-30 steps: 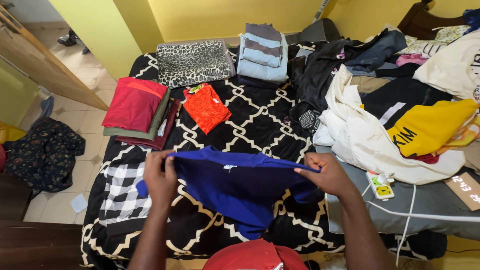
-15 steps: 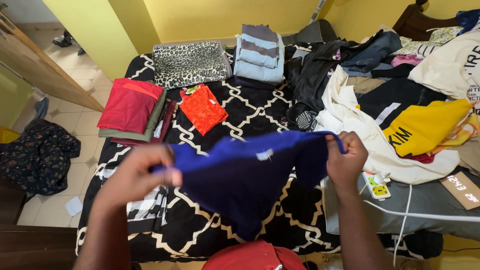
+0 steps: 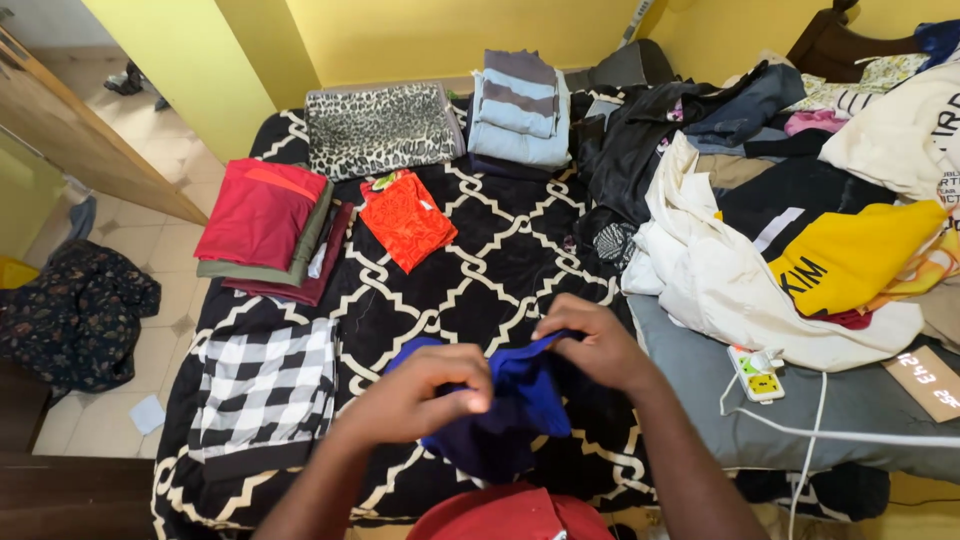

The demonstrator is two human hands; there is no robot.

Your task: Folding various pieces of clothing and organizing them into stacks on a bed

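A dark blue garment (image 3: 510, 410) hangs bunched between both hands above the black-and-white patterned bed cover (image 3: 500, 260). My left hand (image 3: 420, 390) grips its left part with fingers closed. My right hand (image 3: 590, 345) pinches its upper right edge. The two hands are close together, almost touching, near the bed's front edge. The lower part of the garment droops toward a red cap brim (image 3: 510, 515) at the bottom of the view.
Folded piles lie on the bed: a checked cloth (image 3: 262, 385), a red stack (image 3: 265, 225), an orange piece (image 3: 405, 218), a leopard-print piece (image 3: 380, 128), a blue-grey stack (image 3: 520, 105). A heap of unfolded clothes (image 3: 790, 230) fills the right side. A power strip (image 3: 755, 372) lies by it.
The hands held the blue garment spread wide, lifted it, and have now come together, folding it into a bunch.
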